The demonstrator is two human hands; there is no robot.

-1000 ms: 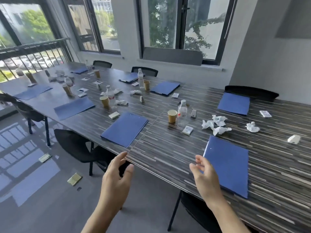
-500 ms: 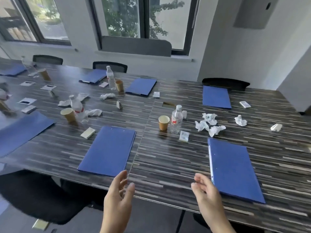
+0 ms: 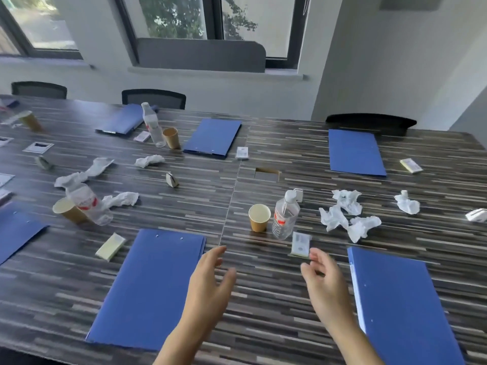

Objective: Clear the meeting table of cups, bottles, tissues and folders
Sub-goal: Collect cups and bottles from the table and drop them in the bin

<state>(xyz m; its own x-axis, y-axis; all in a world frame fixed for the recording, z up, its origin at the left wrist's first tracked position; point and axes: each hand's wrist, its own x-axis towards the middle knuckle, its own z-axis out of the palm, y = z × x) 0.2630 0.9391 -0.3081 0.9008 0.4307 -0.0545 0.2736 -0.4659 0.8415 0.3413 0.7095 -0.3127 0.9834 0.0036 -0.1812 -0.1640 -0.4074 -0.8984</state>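
A brown paper cup (image 3: 259,216) and a clear water bottle (image 3: 285,215) stand side by side in the middle of the striped table (image 3: 263,299). Crumpled white tissues (image 3: 347,216) lie to their right. One blue folder (image 3: 151,285) lies at the near left, another blue folder (image 3: 403,306) at the near right. My left hand (image 3: 210,283) and my right hand (image 3: 325,281) hover over the table between these two folders, fingers relaxed, holding nothing. Further left stand a second cup (image 3: 69,209) and a second bottle (image 3: 88,204), with more tissues (image 3: 120,199) beside them.
More blue folders (image 3: 354,152), a cup (image 3: 171,138) and a bottle (image 3: 152,125) sit at the far side. Small white cards and packets (image 3: 300,243) are scattered about. A cable hatch (image 3: 266,175) sits mid-table. Black chairs (image 3: 370,122) line the far edge under the windows.
I have come closer to the table and turned right. Both hands have moved forward over the tabletop, toward the cup and bottle. Nothing on the table has moved.
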